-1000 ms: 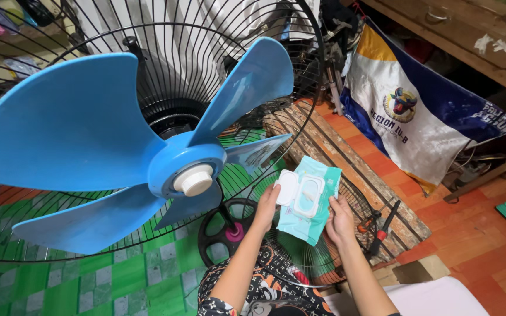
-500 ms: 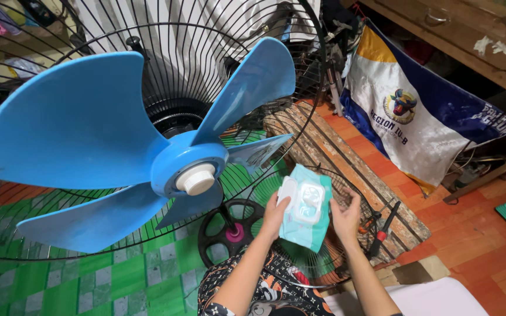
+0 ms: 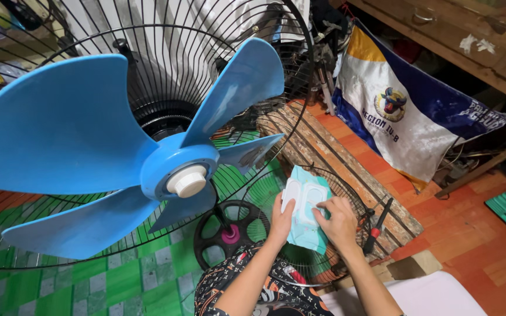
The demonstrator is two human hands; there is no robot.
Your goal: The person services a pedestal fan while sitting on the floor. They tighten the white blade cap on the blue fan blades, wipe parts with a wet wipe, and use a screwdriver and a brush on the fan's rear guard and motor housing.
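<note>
teal wipes pack (image 3: 307, 206) held by left hand (image 3: 280, 217), right hand (image 3: 338, 221) at its flap

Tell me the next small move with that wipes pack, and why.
Probably lift the white flap with the right hand and pull out one wipe. The left hand steadies the teal wipes pack, the right fingers rest on its flap, which looks shut, and the blue fan blades stand uncovered close by.

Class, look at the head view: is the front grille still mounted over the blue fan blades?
No: the blue fan blades stand bare, with only the rear grille behind them, while both hands hold a teal wet-wipe pack.
</note>
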